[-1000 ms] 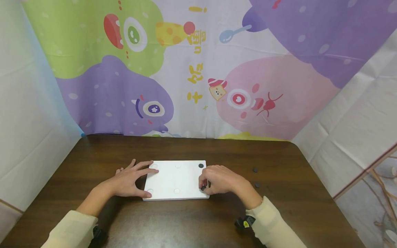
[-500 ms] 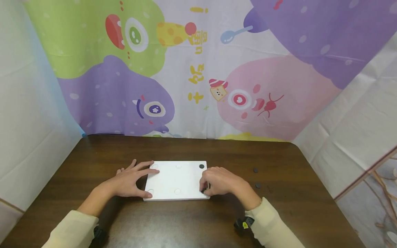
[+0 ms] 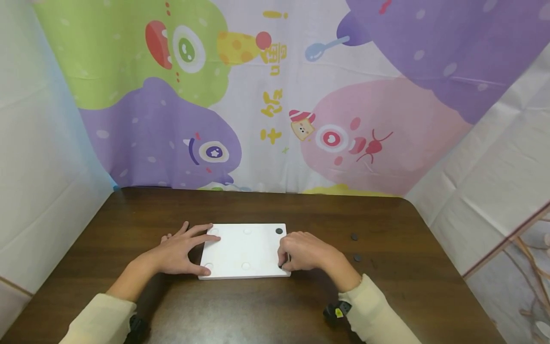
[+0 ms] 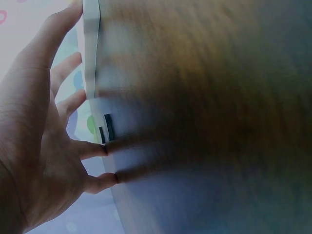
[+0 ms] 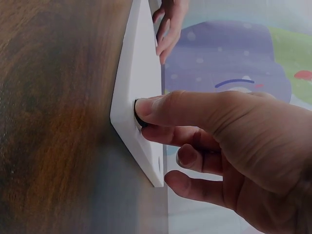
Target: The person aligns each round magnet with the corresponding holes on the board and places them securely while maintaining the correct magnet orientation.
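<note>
A white rectangular board (image 3: 262,248) with shallow round recesses lies on the table. One black disc (image 3: 279,231) sits in its far right recess. My right hand (image 3: 305,251) pinches another black disc (image 5: 140,116) between thumb and index finger at the near right corner; in the right wrist view that disc stands tilted against the board's face. Fingers hide most of it and the recess beneath. My left hand (image 3: 178,251) rests at the board's left end, fingers spread and fairly straight, thumb on the near corner and two fingertips on the far part. In the left wrist view two fingers reach beyond the board.
Two dark discs, one farther back (image 3: 354,236) and one nearer (image 3: 357,258), lie on the brown table (image 3: 240,310) right of my right hand. A patterned curtain (image 3: 266,157) hangs behind the table, with pale panels at both sides.
My right hand has shifted very slightly at the near right corner, and its disc is now more hidden by the fingers. The left hand and the board hold their places.
</note>
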A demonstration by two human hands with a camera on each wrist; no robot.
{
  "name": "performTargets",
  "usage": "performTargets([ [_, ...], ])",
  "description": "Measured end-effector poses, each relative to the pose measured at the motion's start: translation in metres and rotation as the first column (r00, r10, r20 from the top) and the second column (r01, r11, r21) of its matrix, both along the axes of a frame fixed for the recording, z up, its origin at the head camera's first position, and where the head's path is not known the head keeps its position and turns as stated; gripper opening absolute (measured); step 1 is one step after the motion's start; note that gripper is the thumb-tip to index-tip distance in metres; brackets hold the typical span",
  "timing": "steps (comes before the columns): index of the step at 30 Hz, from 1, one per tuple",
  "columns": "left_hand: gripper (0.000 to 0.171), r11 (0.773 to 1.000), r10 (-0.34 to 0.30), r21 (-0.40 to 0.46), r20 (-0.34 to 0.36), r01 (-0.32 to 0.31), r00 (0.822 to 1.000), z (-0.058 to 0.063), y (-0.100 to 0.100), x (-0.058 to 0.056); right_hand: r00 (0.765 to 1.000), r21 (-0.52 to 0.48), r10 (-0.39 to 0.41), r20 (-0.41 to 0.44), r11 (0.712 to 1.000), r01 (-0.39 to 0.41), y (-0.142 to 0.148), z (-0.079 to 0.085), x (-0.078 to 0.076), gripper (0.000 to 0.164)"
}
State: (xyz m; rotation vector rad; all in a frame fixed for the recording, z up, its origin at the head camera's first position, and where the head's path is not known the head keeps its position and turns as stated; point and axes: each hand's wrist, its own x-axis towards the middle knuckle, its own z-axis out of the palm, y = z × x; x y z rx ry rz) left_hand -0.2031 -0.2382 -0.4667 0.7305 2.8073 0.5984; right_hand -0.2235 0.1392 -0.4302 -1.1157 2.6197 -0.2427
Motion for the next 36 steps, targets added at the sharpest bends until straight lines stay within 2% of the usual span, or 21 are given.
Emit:
performTargets([
  [21, 0.089, 1.000, -0.007, 0.014, 0.001, 0.007, 1.000, -0.0003, -0.0008, 0.0006, 0.998, -0.011, 0.031, -0.054, 0.999, -0.032, 0.0021, -0.0021, -0.0011, 0.006],
  [36, 0.090, 1.000, 0.003, -0.001, 0.017, -0.003, 1.000, 0.0007, 0.0014, 0.0011, 0.997, -0.009, 0.023, -0.075, 1.000, -0.024, 0.0020, -0.0038, -0.0003, 0.006],
])
